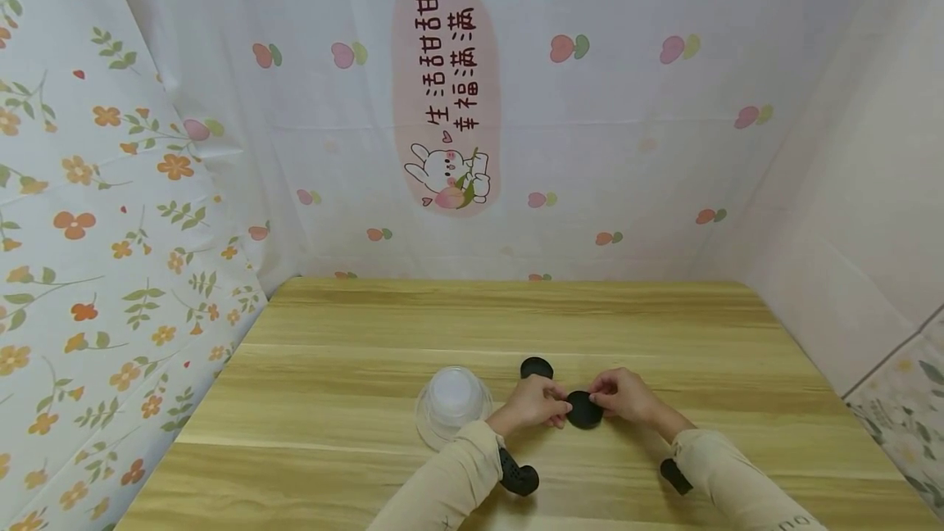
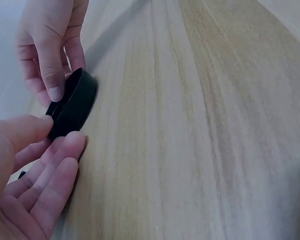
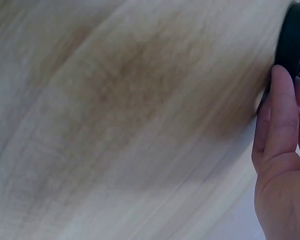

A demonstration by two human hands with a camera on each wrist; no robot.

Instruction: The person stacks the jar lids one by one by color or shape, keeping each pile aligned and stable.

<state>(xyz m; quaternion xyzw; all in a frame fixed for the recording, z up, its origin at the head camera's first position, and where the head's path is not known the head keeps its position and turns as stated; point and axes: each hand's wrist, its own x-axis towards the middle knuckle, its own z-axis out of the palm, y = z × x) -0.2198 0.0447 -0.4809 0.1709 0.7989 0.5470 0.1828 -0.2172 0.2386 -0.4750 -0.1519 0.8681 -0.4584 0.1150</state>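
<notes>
Both hands hold a shallow, round black lid [image 1: 585, 410] between them, close over the table. From the left side, my left hand [image 1: 536, 403] pinches its rim with thumb and fingers. My right hand [image 1: 625, 397] grips the opposite edge, thumb on the rim. The left wrist view shows the lid [image 2: 79, 102] tilted, with a raised wall around it, and the right hand [image 2: 50, 45] beyond. At the right wrist camera's edge, the right fingers [image 3: 282, 115] lie against the wall of the black lid [image 3: 292, 42].
A second round black piece [image 1: 537, 367] lies just behind the left hand, partly hidden. Left of that hand stands a clear plastic cup-like container [image 1: 452, 398] on a wider clear round base. The wooden table [image 1: 332, 400] meets patterned cloth curtains [image 1: 627, 146] at the back and sides.
</notes>
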